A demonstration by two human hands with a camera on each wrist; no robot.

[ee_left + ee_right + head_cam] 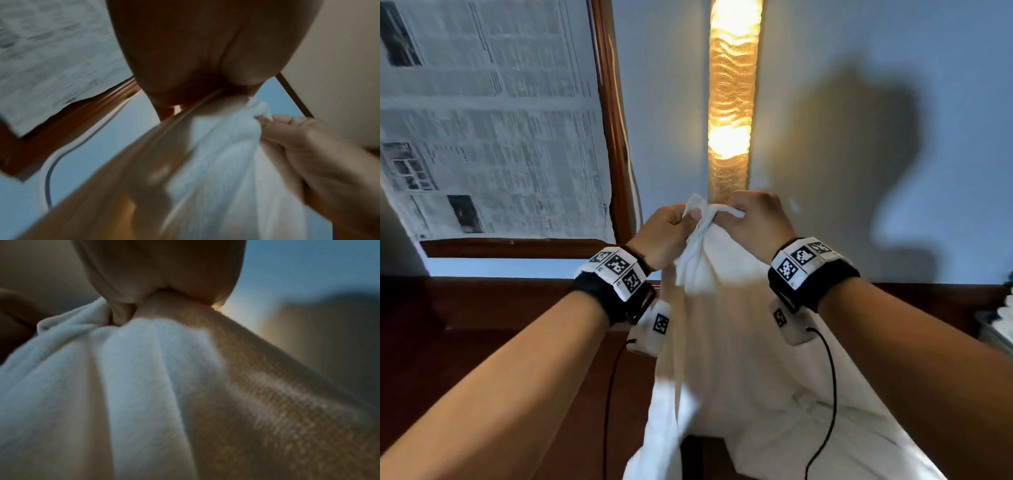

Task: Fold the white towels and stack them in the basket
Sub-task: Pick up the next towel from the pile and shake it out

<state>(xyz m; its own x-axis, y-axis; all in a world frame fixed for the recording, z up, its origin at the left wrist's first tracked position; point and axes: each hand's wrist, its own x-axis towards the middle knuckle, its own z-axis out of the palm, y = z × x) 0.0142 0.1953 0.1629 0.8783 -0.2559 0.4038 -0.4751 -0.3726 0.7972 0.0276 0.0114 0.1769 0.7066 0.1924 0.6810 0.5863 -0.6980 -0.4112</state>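
- Your left hand (667, 236) and right hand (753, 219) pinch the towel (726, 342) top edge, fingers clamped.
- Held high (hands nearly touching), probably so it hangs straight for folding.

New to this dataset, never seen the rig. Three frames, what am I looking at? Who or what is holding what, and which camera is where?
No machine here: a person works with bare hands, wearing black wristbands with printed marker squares. The big picture comes from a camera on the head, looking forward and down. The other two come from cameras on each wrist, looking along the hand, so they are close and blurry. The left hand and right hand are raised close together, each pinching the top edge of one white towel, which hangs down between the arms. Behind are a wall, a lit lamp strip and a newspaper-covered window. The basket is not clearly in view.
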